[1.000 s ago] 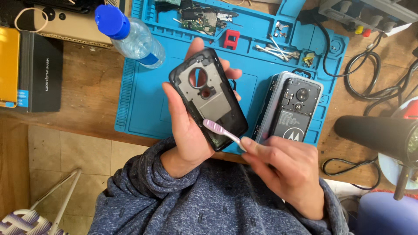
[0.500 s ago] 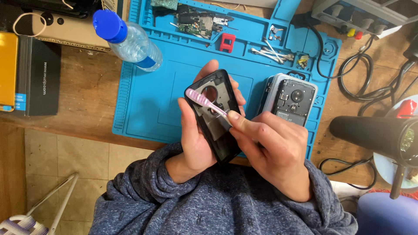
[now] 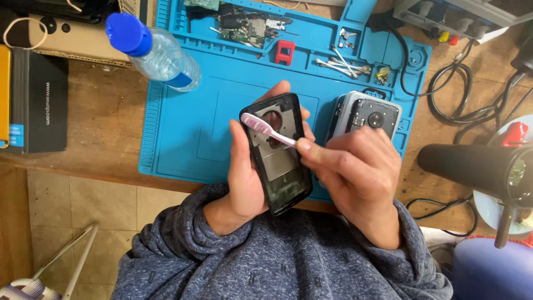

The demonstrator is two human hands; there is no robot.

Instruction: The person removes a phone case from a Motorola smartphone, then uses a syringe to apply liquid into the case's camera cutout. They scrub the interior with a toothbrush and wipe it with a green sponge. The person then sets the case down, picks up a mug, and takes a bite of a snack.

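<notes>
The left hand (image 3: 244, 172) wraps its fingers around a black plastic phone back cover (image 3: 276, 153), held above the blue silicone mat (image 3: 189, 122). The right hand (image 3: 355, 166) pinches a pink toothbrush (image 3: 266, 129), bristles at the cover's top. Too hard brushing could, I think, make the cover slip.

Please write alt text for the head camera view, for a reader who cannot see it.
The left hand holds a black plastic phone back cover over a blue silicone work mat, while the right hand presses a pink toothbrush onto its inner side. A grey opened phone lies on the mat beside a clear bottle with blue cap.
</notes>
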